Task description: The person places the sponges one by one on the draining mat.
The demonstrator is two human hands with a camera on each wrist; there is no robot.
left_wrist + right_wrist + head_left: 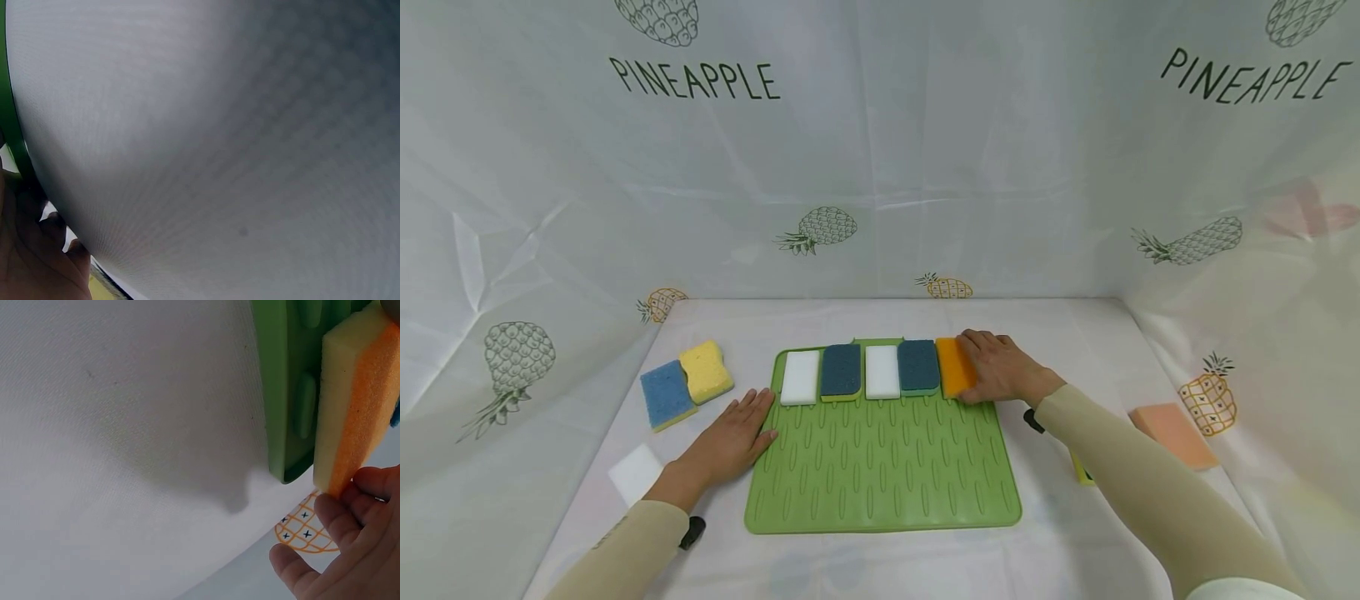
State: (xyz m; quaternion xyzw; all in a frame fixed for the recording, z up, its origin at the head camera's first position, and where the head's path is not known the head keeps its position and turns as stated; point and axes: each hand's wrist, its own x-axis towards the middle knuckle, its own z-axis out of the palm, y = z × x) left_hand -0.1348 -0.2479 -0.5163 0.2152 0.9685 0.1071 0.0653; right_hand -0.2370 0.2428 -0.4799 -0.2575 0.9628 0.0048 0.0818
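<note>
A green ridged mat (pixel 883 467) lies on the table, with a row of sponges along its far edge. From the left they are a white one (pixel 801 377), a dark-topped one (pixel 841 371), another white one (pixel 882 372) and another dark-topped one (pixel 919 367). At the right end my right hand (pixel 1003 367) holds an orange sponge (pixel 951 367) between thumb and fingers. The right wrist view shows fingertips at the far end of this sponge (pixel 356 406) and its pale yellow lower layer. My left hand (pixel 730 437) rests flat, fingers straight, at the mat's left edge.
Left of the mat lie a blue sponge (pixel 668 395), a yellow wavy-edged sponge (pixel 706 372) and a white block (pixel 636 473) partly behind the left forearm. Rightward are a peach block (pixel 1176 435) and a yellow item (pixel 1082 470) mostly covered by the right forearm. A pineapple-print curtain (pixel 970 150) stands behind.
</note>
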